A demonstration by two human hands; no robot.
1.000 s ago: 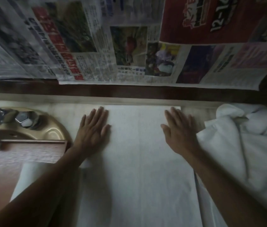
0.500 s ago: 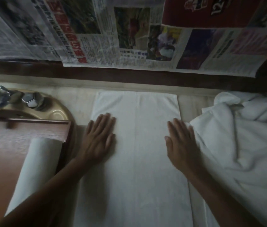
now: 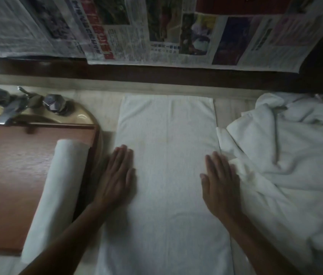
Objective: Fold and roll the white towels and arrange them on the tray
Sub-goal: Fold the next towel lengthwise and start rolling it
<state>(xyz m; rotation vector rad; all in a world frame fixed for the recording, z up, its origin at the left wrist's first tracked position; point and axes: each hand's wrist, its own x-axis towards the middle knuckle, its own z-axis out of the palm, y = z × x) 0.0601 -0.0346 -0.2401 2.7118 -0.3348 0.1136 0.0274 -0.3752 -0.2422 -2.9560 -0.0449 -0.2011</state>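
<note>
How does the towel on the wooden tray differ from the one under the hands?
The rolled towel is a tight cylinder; the flat towel is spread as a long folded strip. The rolled towel lies on the tray, untouched; the flat towel lies on the counter with the left hand and right hand pressed flat on its edges. Both are white.

Nearer than the left hand and right hand, the flat towel runs off the bottom edge; right of the right hand, the towel heap is cropped; the newspaper print is blurred.
</note>
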